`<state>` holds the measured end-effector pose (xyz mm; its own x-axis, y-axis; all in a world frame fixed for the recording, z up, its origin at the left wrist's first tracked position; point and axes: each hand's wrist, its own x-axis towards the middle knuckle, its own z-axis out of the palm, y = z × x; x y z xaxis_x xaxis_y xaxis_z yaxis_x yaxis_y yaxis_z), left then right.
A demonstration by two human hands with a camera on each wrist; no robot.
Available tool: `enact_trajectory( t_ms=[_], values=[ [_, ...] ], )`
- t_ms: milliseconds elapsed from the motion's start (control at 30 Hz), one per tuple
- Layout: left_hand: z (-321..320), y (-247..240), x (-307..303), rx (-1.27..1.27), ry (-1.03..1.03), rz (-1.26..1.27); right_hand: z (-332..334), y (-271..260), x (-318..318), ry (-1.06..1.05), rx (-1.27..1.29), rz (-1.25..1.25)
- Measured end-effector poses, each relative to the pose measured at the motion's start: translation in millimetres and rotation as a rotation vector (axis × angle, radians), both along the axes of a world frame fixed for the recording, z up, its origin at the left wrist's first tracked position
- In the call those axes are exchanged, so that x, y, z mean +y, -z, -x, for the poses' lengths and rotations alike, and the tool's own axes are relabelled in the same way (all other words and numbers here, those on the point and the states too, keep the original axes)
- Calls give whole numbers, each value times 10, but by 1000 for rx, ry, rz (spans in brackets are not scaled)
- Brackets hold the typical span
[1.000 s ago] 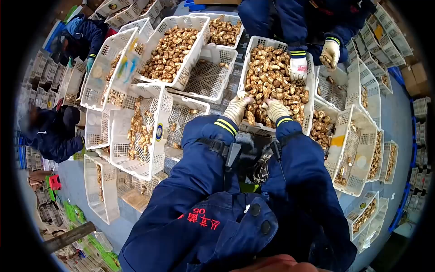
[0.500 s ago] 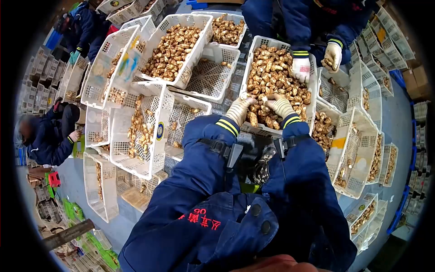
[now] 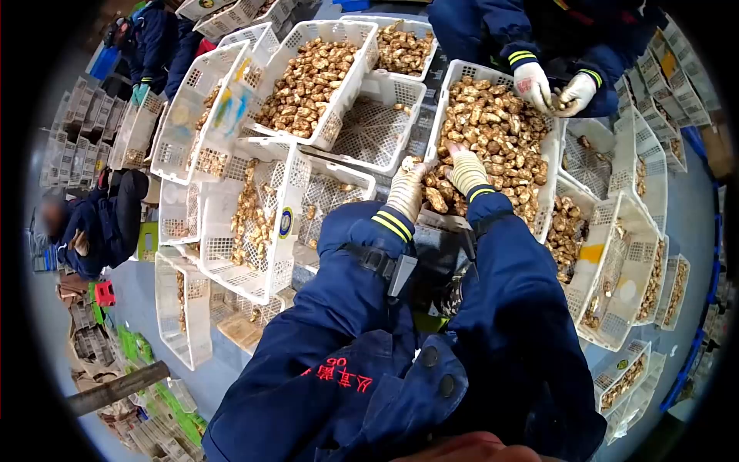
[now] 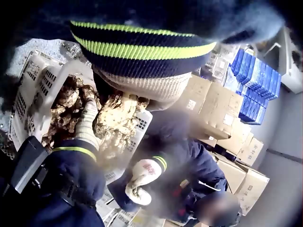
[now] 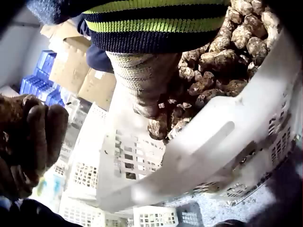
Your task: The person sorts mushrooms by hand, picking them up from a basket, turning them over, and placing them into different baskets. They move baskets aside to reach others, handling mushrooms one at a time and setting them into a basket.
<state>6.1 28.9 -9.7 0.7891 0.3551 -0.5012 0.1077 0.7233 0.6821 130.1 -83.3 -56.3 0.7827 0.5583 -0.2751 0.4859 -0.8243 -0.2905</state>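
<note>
A white plastic crate in front of me is heaped with brown-and-cream mushrooms. My gloved left hand is at its near left corner, and a pale mushroom shows at the fingertips. In the right wrist view the fingers of that left hand curl round a brown mushroom. My gloved right hand reaches onto the near part of the heap, fingers pointing forward and touching mushrooms. Its fingertips are partly hidden among them in the right wrist view.
Across the crate, another person's gloved hands meet over the far right corner. A fuller mushroom crate and a sparsely filled crate stand left. Tilted crates flank the right side. More people work at far left.
The view has shifted, moving the scene rightward. My right hand has gone from beside the left hand forward onto the heap. The other person's hands have come together.
</note>
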Motion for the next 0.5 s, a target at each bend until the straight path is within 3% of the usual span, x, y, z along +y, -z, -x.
enact_trajectory(
  t_ms=[33, 100, 133, 167, 233, 267, 300, 367, 433, 500],
  values=[
    [-2, 94, 27, -6, -17, -31, -13, -41, 51, 48, 17, 40],
    [23, 70, 59, 1, -16, -36, -124, 82, -9, 104, 76, -116],
    [31, 22, 54, 2, 1, -34, -149, 115, -76, 228, 123, -187],
    [16, -13, 41, 0, -18, -28, -208, 127, -164, 321, 294, -313],
    [-8, -23, 2, -2, -53, -12, -343, 161, -296, 722, 656, -750],
    [2, -24, 11, -45, -10, -44, -342, 231, -342, 877, 707, -1082],
    [-10, -3, -5, -51, -18, -43, -297, 93, -353, 906, 787, -1166],
    [-34, 33, -27, -61, -37, -48, -297, 33, -292, 876, 783, -1192],
    [-9, -82, -28, -60, -38, -16, -390, 61, -222, 720, 310, -562],
    [52, -202, -27, -62, -22, 8, -395, 134, -178, 463, 98, -208]
  ],
)
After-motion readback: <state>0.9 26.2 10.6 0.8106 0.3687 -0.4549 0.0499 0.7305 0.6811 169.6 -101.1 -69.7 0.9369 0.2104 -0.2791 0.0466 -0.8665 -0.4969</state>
